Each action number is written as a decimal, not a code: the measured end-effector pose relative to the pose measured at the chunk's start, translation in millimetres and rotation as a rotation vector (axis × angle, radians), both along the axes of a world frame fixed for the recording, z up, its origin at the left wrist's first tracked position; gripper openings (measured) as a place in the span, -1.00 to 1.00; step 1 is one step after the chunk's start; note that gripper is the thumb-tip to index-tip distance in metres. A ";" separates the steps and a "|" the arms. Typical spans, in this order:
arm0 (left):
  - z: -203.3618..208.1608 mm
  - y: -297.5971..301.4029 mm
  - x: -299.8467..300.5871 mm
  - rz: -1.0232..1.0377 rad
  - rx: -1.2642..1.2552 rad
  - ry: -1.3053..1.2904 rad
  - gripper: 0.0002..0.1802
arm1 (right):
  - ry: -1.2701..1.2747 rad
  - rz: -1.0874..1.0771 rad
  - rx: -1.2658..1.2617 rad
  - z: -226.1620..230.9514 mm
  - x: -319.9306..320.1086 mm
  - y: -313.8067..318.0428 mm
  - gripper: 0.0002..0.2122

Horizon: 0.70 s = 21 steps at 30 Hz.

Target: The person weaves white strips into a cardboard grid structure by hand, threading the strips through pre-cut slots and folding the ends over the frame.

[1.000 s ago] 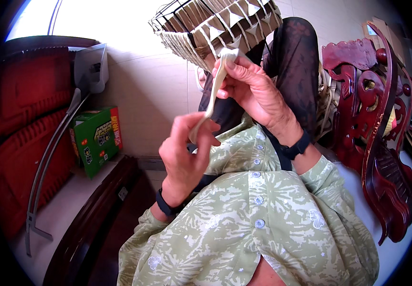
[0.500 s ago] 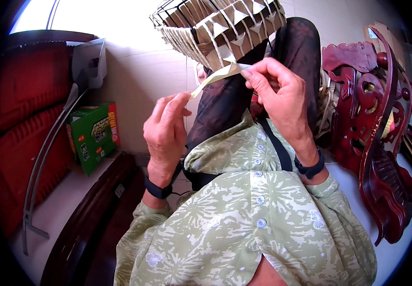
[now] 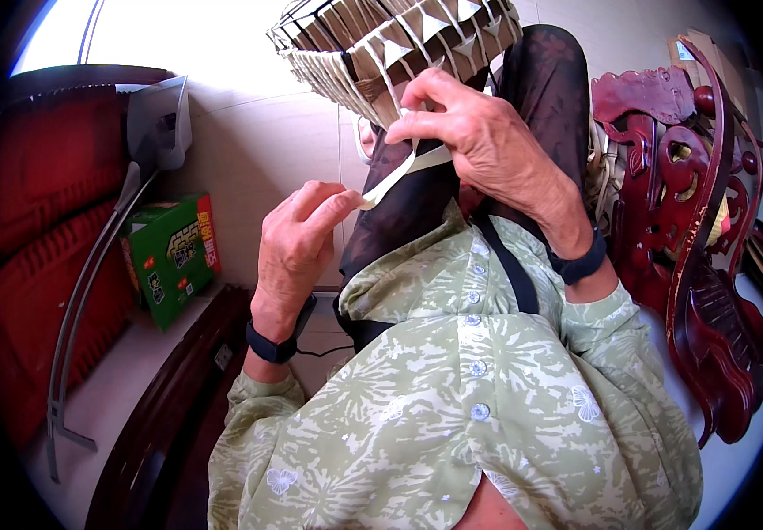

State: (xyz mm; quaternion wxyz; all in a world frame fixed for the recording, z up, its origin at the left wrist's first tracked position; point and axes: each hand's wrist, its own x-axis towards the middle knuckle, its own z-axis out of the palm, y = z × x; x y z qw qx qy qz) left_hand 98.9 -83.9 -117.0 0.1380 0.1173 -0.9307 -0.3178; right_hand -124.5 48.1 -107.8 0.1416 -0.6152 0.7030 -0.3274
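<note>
A woven basket [image 3: 359, 66] on a black wire frame, with pale cord wrapped round its side and folded pale triangles along it, sits tilted above my knees. From its near lower edge a pale yellowish flat strip [image 3: 385, 187] comes down toward me. My left hand [image 3: 298, 243] pinches one end of that strip between thumb and fingers. Close against the basket's edge, my right hand [image 3: 492, 150] has its fingers bent round the strip. Part of the strip passes under this hand, and its exact grip is partly hidden.
At the left stand a red cushioned seat [image 3: 55, 265], a grey curved metal stand [image 3: 90, 291] and a green box [image 3: 169, 256]. Dark carved wooden furniture [image 3: 682, 203] fills the right side. A dark polished wooden edge [image 3: 174, 397] runs beside my left arm.
My right hand has moved up and left to the basket's edge, its back turned more toward me. My left hand has shifted slightly down, still pinching the strip, which now bends in a curve.
</note>
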 end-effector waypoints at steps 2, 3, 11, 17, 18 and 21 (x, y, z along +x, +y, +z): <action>1.4 -2.3 0.0 0.004 0.026 -0.017 -0.70 | 0.113 0.078 0.006 -0.7 -6.6 -5.4 -0.76; 2.2 -3.6 -0.7 0.023 0.041 -0.018 -0.72 | 0.133 0.074 -0.006 0.1 -8.8 -6.7 -0.77; -1.8 9.2 -6.0 0.042 0.277 -0.079 -0.78 | 0.280 0.125 -0.081 8.1 -18.9 -22.1 -0.90; -4.9 -5.4 -3.4 0.395 0.150 -0.018 -0.85 | 0.136 0.004 -0.154 -11.1 -8.0 0.9 -0.87; -4.3 -7.2 -7.4 0.409 0.132 0.006 -0.85 | 0.039 -0.027 -0.139 -15.2 -2.6 5.5 -0.83; -2.3 -11.4 -19.6 0.470 0.092 0.063 -0.84 | -0.116 -0.108 -0.110 -20.9 8.2 10.5 -0.72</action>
